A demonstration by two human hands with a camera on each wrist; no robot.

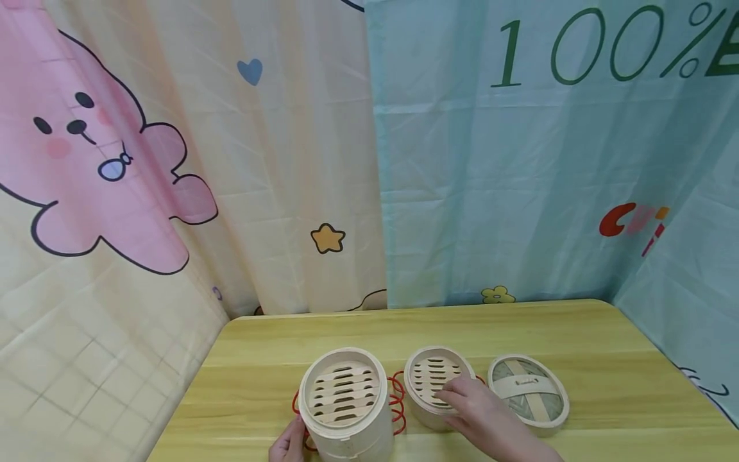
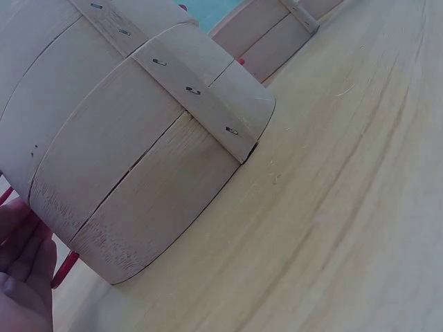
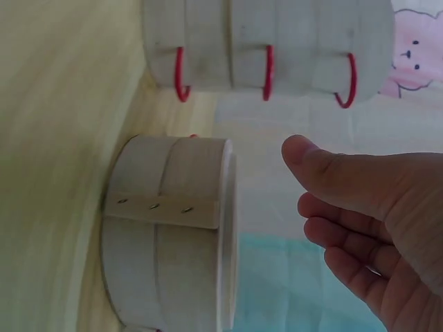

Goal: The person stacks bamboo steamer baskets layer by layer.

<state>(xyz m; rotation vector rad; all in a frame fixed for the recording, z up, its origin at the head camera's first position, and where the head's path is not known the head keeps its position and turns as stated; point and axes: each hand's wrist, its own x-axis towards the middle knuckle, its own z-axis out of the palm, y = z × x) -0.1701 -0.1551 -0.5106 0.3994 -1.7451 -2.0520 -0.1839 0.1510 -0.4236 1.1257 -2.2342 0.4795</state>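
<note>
A tall stack of bamboo steamer baskets (image 1: 358,443) with red cord loops stands at the table's front, its slatted top tier uncovered. My left hand (image 1: 287,441) rests against its left side, fingers beside a red loop (image 2: 66,270) low on the wall in the left wrist view. To the right stands a shorter bamboo steamer (image 1: 424,410), also slatted and without a lid. Over its right rim hovers my right hand (image 1: 482,410); in the right wrist view its fingers (image 3: 346,232) are loosely bent, apart from the steamer (image 3: 187,270), with nothing between them.
A round woven bamboo lid (image 1: 528,393) with a strap handle lies right of the shorter steamer. The wooden table (image 1: 260,350) ends at a printed curtain (image 1: 323,160) behind, and more curtain hangs at both sides.
</note>
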